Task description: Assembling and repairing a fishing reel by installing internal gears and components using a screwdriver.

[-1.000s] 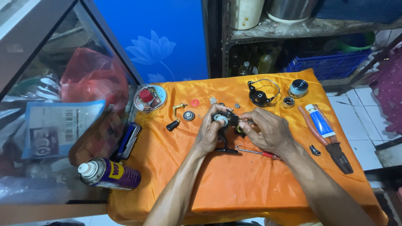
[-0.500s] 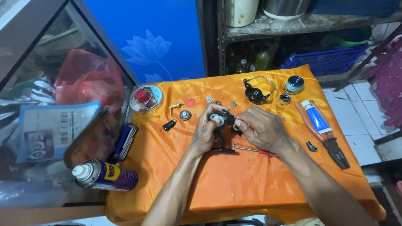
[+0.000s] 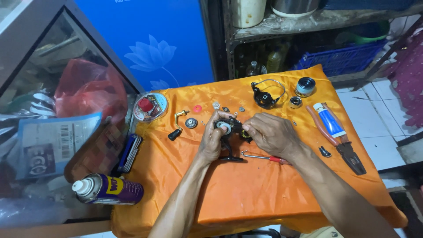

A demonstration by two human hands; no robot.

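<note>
A spray can [image 3: 108, 189] lay nearest. On the orange cloth [image 3: 264, 194] the left hand [image 3: 212, 139] clasped the black reel body [image 3: 230, 132], and the right hand [image 3: 271, 133] pinched a small part at its side: seemingly mid-assembly, so the next move needs steady, fine fingertip seating. A screwdriver [image 3: 264, 157] lay just beside. Farther off sat the bail [image 3: 265, 94] and spool [image 3: 305, 86].

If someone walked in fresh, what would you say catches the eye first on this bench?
Most striking is the bright orange cloth over the table, with the left hand and right hand meeting at its middle on a small black fishing reel body. Loose reel parts lie above them, among them a black rotor with wire bail. A purple spray can lies at the lower left corner.
</note>
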